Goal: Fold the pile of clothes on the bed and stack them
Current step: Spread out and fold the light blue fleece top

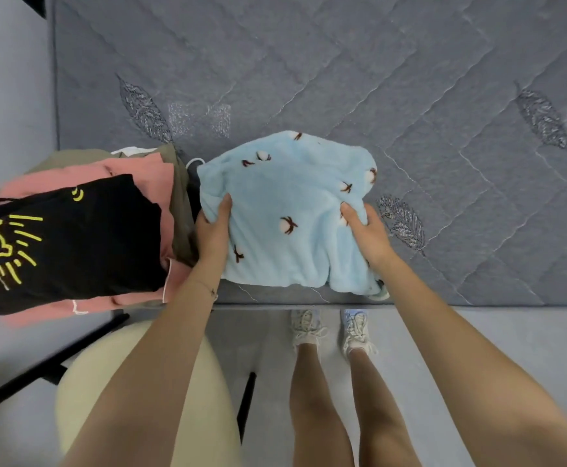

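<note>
I have both hands gripping the folded blue fleece, left hand and right hand pinching its side edges, thumbs on top, as it lies on the bed near the front edge. Folding looks done, so next I lift it level and carry it left onto the stack topped by the black shirt. That stack overhangs the bed corner above a chair, so a careless set-down could tip it.

A folded pale-blue fleece with small brown sprigs lies at the bed's near edge, beside a stack topped by a black shirt.
</note>
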Motion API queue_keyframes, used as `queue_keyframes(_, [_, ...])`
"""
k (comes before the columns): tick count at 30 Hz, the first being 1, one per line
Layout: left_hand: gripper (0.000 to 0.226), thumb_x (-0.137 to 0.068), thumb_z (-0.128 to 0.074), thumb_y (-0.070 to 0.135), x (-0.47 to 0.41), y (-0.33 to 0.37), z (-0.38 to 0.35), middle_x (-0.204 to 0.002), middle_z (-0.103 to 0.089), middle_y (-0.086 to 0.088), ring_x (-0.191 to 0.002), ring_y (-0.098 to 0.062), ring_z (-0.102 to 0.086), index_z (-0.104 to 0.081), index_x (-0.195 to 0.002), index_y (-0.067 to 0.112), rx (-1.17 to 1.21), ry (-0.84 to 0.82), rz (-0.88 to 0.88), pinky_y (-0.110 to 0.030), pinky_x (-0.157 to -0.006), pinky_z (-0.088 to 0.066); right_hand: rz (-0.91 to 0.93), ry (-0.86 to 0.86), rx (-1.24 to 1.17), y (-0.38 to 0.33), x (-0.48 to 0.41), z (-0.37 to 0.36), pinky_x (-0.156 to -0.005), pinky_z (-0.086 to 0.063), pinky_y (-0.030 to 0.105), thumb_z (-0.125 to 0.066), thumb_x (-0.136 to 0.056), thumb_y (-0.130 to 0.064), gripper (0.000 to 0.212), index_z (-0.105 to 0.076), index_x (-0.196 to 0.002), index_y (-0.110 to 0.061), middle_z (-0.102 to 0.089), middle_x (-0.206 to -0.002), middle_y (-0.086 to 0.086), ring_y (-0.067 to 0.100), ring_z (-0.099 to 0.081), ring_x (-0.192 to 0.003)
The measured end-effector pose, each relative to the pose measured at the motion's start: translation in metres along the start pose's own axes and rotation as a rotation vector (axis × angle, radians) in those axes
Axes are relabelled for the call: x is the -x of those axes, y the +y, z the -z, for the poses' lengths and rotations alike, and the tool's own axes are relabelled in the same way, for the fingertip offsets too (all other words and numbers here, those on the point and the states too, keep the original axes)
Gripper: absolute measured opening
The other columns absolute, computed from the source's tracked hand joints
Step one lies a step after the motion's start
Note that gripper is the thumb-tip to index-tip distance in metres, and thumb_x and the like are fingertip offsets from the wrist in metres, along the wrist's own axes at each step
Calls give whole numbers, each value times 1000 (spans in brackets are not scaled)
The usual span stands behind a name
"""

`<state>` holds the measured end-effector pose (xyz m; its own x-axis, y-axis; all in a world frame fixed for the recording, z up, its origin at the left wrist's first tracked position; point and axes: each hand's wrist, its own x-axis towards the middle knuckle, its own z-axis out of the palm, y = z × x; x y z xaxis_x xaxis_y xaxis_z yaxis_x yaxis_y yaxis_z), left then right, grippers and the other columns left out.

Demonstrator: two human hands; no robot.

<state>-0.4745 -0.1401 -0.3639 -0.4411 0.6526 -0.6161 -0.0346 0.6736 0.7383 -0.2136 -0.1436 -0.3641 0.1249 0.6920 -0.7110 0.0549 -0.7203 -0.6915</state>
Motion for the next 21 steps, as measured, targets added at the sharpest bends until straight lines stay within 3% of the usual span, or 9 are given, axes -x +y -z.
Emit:
queue_keyframes(3, [34,-87,-66,49,-7,-4,-4,-106,-65,17,-99,-2,-61,-59,-114,30,-23,38,-16,-18,-81,-45,-10,50,61,6,-8,-3,-66,-44,9,-63,-92,-42,13,-57,-97,-31,-62,-96,-17,-8,-59,-86])
queue_keyframes(5, [40,-88,-64,50,-8,-2,-7,-112,-65,10,-105,-10,-61,-59,-118,24,-70,70,-31,-21,-84,-45,-13,55,110,4,-12,-1,-64,-43,7,-64,-91,-43,23,-57,-104,-25,-61,-96,-17,-4,-59,-90])
queue_keyframes(8, [57,-92,-60,46,2,5,-10,-130,-58,-4,-120,-20,-54,-49,-133,9,-222,156,-119,-25,-94,-42,-33,65,224,-7,-6,2,-88,-45,26,-64,-88,-51,57,-49,-131,-15,-59,-119,-2,18,-57,-113])
queue_keyframes(11, [71,-97,-54,41,31,20,-14,-154,-29,-17,-143,-29,-27,-25,-150,5,-441,196,-265,-33,-115,-22,45,169,472,-22,14,9,-109,-34,44,-63,-85,-56,74,-37,-143,-18,-45,-141,7,26,-39,-133])
queue_keyframes(13, [72,-96,-55,41,57,37,-18,-157,-19,-22,-146,-35,-19,-24,-152,7,-610,167,-463,-43,-118,-16,142,221,556,-40,37,15,-112,-29,48,-64,-83,-60,80,-32,-147,-25,-38,-146,5,26,-32,-137])
queue_keyframes(16, [68,-93,-60,42,91,68,-28,-156,-23,-22,-145,-40,-20,-34,-149,12,-837,83,-742,-52,-117,-17,234,220,689,-69,73,27,-115,-23,49,-63,-81,-63,86,-25,-151,-29,-28,-155,5,27,-25,-141])
queue_keyframes(21, [71,-93,-51,54,145,113,-48,-162,-11,-10,-149,-33,-10,-23,-153,29,-1050,-150,-793,-54,-118,-5,248,241,921,-112,126,58,-119,-12,49,-55,-85,-65,86,-16,-154,-31,-13,-162,7,29,-9,-148])
